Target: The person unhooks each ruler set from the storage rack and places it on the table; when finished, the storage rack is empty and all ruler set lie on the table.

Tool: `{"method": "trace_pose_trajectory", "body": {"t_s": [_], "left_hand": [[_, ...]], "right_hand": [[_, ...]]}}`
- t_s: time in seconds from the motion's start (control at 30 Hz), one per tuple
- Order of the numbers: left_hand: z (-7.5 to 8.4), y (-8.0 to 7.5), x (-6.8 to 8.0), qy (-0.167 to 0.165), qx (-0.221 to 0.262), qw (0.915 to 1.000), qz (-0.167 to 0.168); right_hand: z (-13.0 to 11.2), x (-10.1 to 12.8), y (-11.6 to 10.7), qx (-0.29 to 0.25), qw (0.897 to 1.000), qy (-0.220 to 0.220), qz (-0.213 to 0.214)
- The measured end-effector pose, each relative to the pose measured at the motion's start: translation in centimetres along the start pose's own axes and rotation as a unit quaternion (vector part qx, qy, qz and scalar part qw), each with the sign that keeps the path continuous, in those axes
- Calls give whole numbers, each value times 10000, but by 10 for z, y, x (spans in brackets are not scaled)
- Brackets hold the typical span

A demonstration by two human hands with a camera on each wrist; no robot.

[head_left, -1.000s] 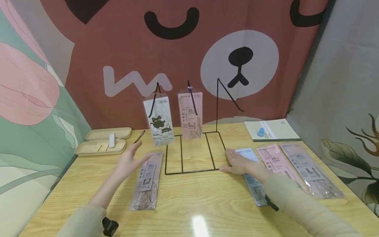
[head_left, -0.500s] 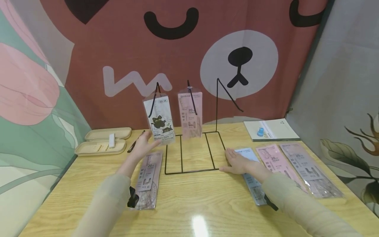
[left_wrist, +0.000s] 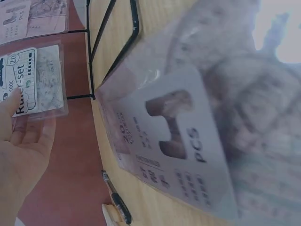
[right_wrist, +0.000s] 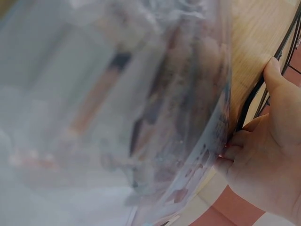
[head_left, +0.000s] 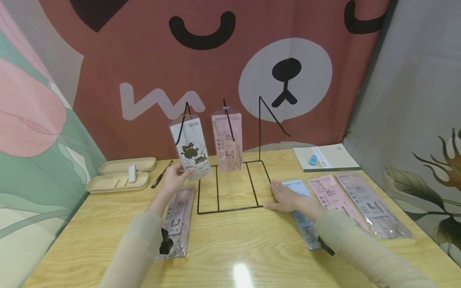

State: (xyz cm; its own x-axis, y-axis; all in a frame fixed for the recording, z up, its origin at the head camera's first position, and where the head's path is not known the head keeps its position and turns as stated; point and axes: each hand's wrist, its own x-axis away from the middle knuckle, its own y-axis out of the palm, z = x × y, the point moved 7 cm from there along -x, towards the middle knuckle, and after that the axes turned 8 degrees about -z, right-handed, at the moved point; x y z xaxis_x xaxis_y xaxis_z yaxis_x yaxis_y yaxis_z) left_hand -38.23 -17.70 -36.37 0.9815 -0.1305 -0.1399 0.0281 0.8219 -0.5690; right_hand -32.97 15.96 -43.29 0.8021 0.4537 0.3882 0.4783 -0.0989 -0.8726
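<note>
- On the wooden tabletop (head_left: 230, 248), head view: a black wire rack (head_left: 230, 188) stands mid-table; the left hand (head_left: 175, 179) pinches the lower corner of the cat-print ruler pack (head_left: 190, 146) hanging on its left hook, while the right hand (head_left: 286, 197) lies flat, fingers relaxed, beside the rack's base, over a blue pack (head_left: 304, 214)
- Left wrist view: fingers touch the ruler pack's bottom edge; a grey pack (left_wrist: 183, 146) lies close below
- Right wrist view: blurred plastic packaging, thumb by the rack wire
- Judged step: steadying the hung pack; next likely needs a gentle release
</note>
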Motion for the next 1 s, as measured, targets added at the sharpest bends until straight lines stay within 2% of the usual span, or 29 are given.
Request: {"method": "trace_pose_trajectory", "body": {"t_s": [0.17,0.33,0.6,0.7,0.83,0.93,1.0], "left_hand": [[-1,-6,15,-61,-46,9999,110],[4,-7,34,136,204,9997,-10],[8,-10,72,669,296,9973,-40],[11,-11,86,1028,464,9936,-93],[17,-18,104,1592,414,9864,34],[18,-24,116,1750,222,9842,166],[17,-30,123,1740,141,9843,261]], "right_hand": [[-2,0,0,5,10000,-18,-7],[-2,1,-1,-15,10000,1,6],[0,-1,1,-26,10000,58,15],[1,-1,2,16,10000,86,-19],[0,-2,1,12,10000,79,-15],[0,-2,1,-10,10000,62,13],[-1,-2,0,9,10000,52,19]]}}
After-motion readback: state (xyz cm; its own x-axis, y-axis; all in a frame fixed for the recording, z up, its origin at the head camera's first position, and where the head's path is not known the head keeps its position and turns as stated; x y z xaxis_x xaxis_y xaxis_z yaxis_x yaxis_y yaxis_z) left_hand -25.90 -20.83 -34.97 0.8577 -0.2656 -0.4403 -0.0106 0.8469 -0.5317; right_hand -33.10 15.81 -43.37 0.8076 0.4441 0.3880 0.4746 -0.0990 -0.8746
